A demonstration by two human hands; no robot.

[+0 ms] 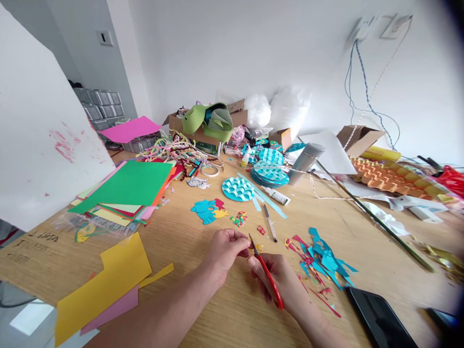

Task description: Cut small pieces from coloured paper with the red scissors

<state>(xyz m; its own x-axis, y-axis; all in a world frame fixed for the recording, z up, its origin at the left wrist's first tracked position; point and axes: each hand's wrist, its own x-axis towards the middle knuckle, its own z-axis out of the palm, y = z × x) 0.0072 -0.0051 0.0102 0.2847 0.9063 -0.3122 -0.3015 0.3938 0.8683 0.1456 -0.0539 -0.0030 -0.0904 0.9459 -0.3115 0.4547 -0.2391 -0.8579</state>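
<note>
My right hand (pixel 277 278) is closed around the red handles of a pair of scissors (pixel 270 280), whose blades point up and to the left. Close beside the blade tips, my left hand (pixel 226 251) pinches a small piece of yellow paper (pixel 258 247), mostly hidden by the fingers. Just beyond lie tiny red, green and yellow paper bits (pixel 239 219), a small red cutout (pixel 261 230) and a pen (pixel 270 223). Blue, red and yellow fish-shaped cutouts (pixel 205 211) rest further left. Blue and red paper scraps (pixel 328 256) are heaped to the right.
Coloured sheets (pixel 126 183) are stacked at left, with yellow paper (pixel 105 280) over the near edge. A turquoise wavy disc (pixel 238 189), glue bottle (pixel 278 195) and grey tumbler (pixel 307 163) stand ahead. A phone (pixel 379 316) and long green stick (pixel 380 222) lie right.
</note>
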